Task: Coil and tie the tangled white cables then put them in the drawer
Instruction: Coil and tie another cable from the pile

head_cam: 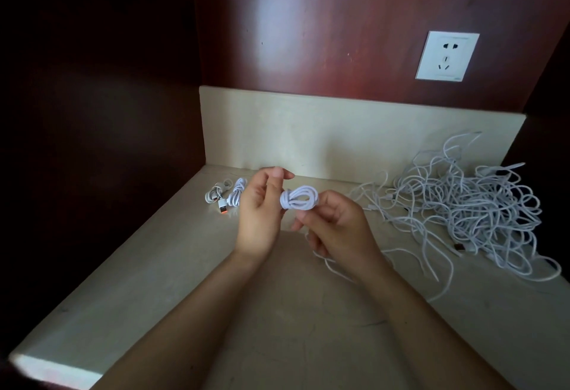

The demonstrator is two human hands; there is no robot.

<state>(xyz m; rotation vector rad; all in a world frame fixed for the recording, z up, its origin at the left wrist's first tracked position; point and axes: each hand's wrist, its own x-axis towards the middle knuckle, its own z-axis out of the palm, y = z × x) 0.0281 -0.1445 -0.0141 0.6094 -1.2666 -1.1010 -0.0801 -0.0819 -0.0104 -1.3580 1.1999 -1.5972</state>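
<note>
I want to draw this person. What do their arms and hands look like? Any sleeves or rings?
The left arm and right arm are bare, no sleeves in view. The left hand and right hand wear no gloves or rings, and I see no watch or bracelet.

Two hands are showing, the left hand [260, 210] and the right hand [336, 226], sharing one small coil [300, 198]. Two tied bundles [237, 196] are lying on one counter [154, 266], one tangled heap [472, 204] is sprawling, and one wall socket [446, 56] is facing out.
</note>
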